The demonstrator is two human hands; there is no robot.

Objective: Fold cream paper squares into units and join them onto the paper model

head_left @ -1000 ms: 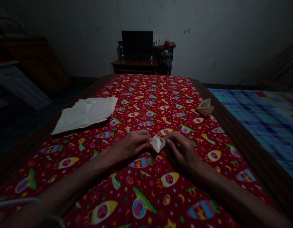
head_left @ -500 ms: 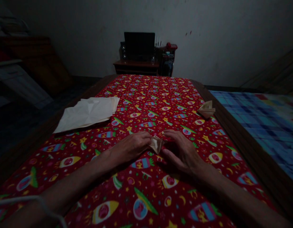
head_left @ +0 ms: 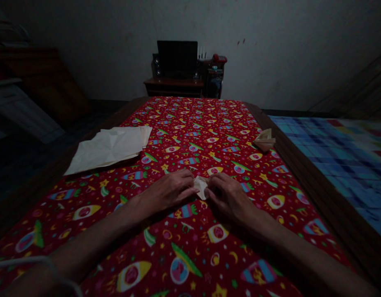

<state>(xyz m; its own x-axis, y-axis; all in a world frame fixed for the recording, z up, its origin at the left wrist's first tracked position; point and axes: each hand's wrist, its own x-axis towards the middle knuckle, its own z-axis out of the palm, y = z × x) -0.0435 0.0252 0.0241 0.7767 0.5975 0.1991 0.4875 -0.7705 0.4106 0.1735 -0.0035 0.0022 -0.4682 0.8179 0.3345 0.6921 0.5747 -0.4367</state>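
Note:
A small folded piece of cream paper (head_left: 201, 187) lies on the red patterned cloth (head_left: 190, 231) between my two hands. My left hand (head_left: 170, 190) rests on the cloth and pinches the paper's left side with closed fingers. My right hand (head_left: 228, 194) has come in against the paper's right side, fingers closed on it. Most of the paper is hidden between the fingertips.
A stack of flat cream paper sheets (head_left: 108, 147) lies at the left of the cloth. A finished folded paper piece (head_left: 264, 140) sits near the right edge. A blue checked mat (head_left: 339, 156) lies to the right. A dark cabinet with a screen (head_left: 177, 62) stands at the far wall.
My right hand had opened and drawn back from the paper half a second ago; now it has closed on it again. The paper looks flatter and smaller between the fingers.

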